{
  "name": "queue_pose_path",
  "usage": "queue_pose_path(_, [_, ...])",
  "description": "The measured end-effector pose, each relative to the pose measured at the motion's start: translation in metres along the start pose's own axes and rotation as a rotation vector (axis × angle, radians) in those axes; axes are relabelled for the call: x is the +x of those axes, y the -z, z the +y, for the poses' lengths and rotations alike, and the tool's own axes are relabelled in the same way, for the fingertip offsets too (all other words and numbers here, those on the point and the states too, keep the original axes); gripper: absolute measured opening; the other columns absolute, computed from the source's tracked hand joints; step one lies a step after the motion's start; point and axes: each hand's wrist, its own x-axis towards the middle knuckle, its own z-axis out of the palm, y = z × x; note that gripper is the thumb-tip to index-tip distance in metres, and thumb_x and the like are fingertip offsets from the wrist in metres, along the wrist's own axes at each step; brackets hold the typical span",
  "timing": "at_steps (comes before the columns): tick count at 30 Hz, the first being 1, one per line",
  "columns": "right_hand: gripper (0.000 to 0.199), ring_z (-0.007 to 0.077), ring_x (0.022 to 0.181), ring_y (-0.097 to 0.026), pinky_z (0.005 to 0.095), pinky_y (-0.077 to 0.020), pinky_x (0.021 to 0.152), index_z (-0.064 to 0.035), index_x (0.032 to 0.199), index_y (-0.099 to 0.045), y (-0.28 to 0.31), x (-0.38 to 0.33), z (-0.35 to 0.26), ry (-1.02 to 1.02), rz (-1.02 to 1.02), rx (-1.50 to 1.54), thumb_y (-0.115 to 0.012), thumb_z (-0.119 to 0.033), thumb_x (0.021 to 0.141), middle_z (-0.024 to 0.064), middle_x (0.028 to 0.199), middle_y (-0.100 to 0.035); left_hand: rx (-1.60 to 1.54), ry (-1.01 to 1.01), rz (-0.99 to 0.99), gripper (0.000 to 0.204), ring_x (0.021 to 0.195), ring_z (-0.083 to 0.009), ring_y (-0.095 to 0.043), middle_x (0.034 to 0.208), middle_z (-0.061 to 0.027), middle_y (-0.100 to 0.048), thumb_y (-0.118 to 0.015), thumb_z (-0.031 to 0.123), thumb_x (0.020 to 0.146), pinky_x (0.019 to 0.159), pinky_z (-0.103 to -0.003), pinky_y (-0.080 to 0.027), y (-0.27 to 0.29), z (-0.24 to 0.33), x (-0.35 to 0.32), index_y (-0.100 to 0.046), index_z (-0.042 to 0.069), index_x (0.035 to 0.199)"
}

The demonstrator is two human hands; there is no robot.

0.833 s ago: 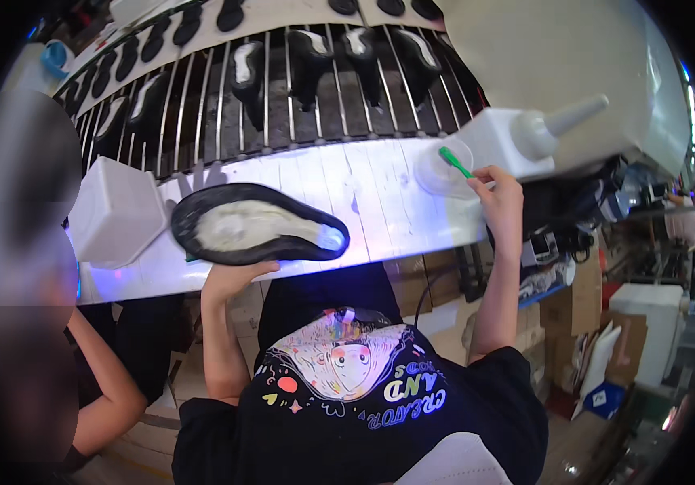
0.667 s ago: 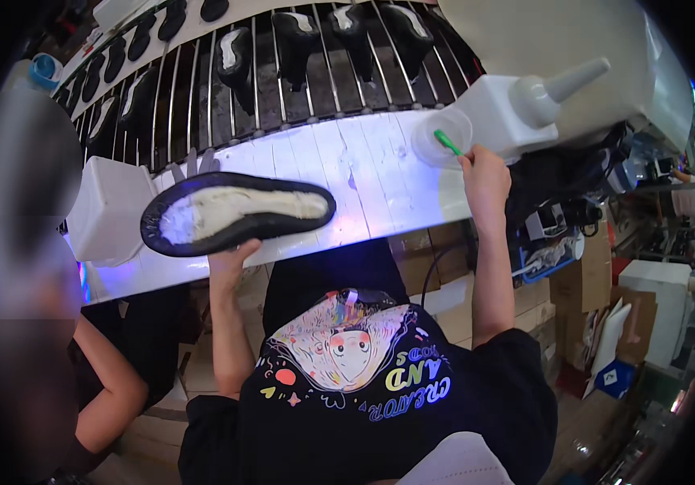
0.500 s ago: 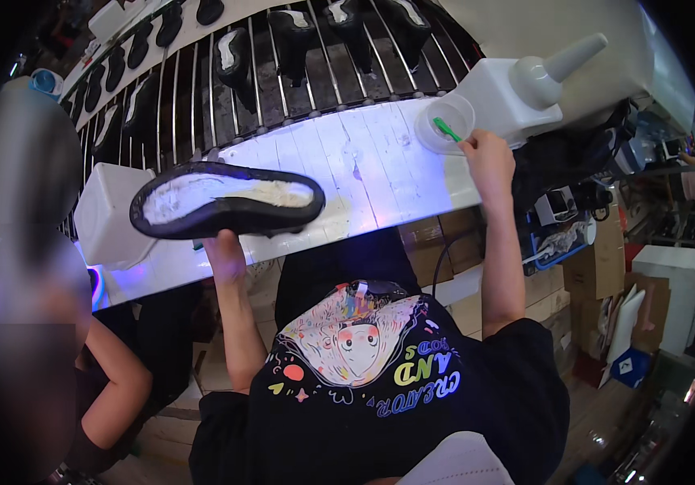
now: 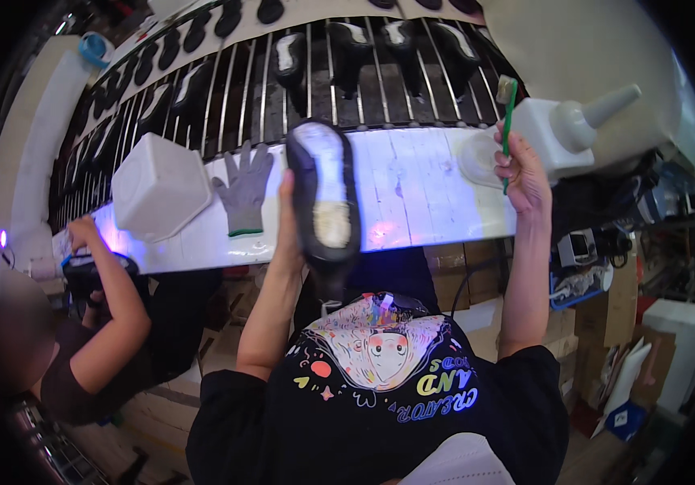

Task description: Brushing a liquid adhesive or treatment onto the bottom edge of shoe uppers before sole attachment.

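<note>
A: Where've you got the shoe [image 4: 327, 190]?
B: Up in my L hand [image 4: 286, 226], over the near part of the bench [image 4: 400, 218], pale underside turned up at me, one end pointing away. Can't tell if it touches the bench.
A: How's that grip?
B: Thumb's along its L side; fingers are hidden behind it, so can't see how far they wrap. Looks clasped from the side, prob b/c that leaves the whole pale face uncovered.
A: And the other?
B: R hand [image 4: 525, 174] has its fingers curled round the green brush [image 4: 510, 121], pinching the handle, bristle end up. Guess that keeps the bristles off everything.
A: Why's the clear tub [image 4: 469, 167] there?
B: Sits just by my R hand, next to the white bottle [image 4: 549, 133] w/ the long spout; prob for a short reach. Can't make out what's in it.
A: L side?
B: Grey glove [image 4: 244, 194] lies flat btwn the shoe & the white container [image 4: 157, 190], prob parked there b/c both my hands are bare.
A: And the rack [image 4: 377, 85]?
B: It's beyond the bench, w/ more shoes [image 4: 455, 52], pale undersides up, prob so nothing rubs those faces.
</note>
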Motion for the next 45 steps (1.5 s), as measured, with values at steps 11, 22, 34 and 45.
queue_pose_path(11, [0.014,0.0147,0.07,-0.061,0.0247,-0.0466,0.062,0.0015,0.082,-0.069,-0.115,-0.07,-0.022,0.452,-0.568,-1.037,-0.076,-0.001,0.07,0.0075,0.077,-0.064,0.343,-0.059,-0.223,0.054,0.091,-0.0124,-0.06,0.103,-0.0074,-0.062,-0.044,0.046,0.096,0.084,-0.027,-0.048,-0.048,0.0,-0.011,-0.052,-0.002,0.117])
queue_pose_path(22, [0.012,0.0148,0.069,-0.06,0.0257,-0.0472,0.062,0.0039,0.083,-0.068,-0.135,-0.059,-0.021,0.698,-0.378,-1.075,-0.074,0.001,0.073,0.0081,0.076,-0.064,0.603,-0.334,-0.383,0.069,0.103,-0.0165,-0.057,0.115,-0.0133,-0.058,-0.052,0.049,0.091,0.09,-0.031,-0.047,-0.077,0.013,-0.035,-0.039,-0.004,0.133])
queue_pose_path(34, [0.012,0.0019,0.055,-0.037,0.0199,-0.0266,0.048,-0.0004,0.081,-0.07,-0.165,-0.018,-0.039,0.628,-0.149,-1.046,-0.073,-0.011,0.079,-0.0011,0.067,-0.061,1.295,-0.489,-0.211,0.079,0.088,-0.033,-0.067,0.099,-0.0178,-0.067,-0.061,0.054,0.081,0.08,-0.04,-0.052,-0.073,0.024,-0.041,-0.038,0.005,0.138])
queue_pose_path(45, [0.014,0.0064,0.057,-0.045,0.0228,-0.0312,0.05,-0.0001,0.077,-0.069,-0.158,-0.009,-0.061,0.499,-0.763,-1.188,-0.077,-0.01,0.073,0.0015,0.068,-0.059,0.725,-0.35,-0.38,0.059,0.101,-0.0138,-0.056,0.113,-0.0073,-0.058,-0.058,0.038,0.09,0.09,-0.03,-0.044,-0.061,0.026,-0.031,-0.044,-0.001,0.132])
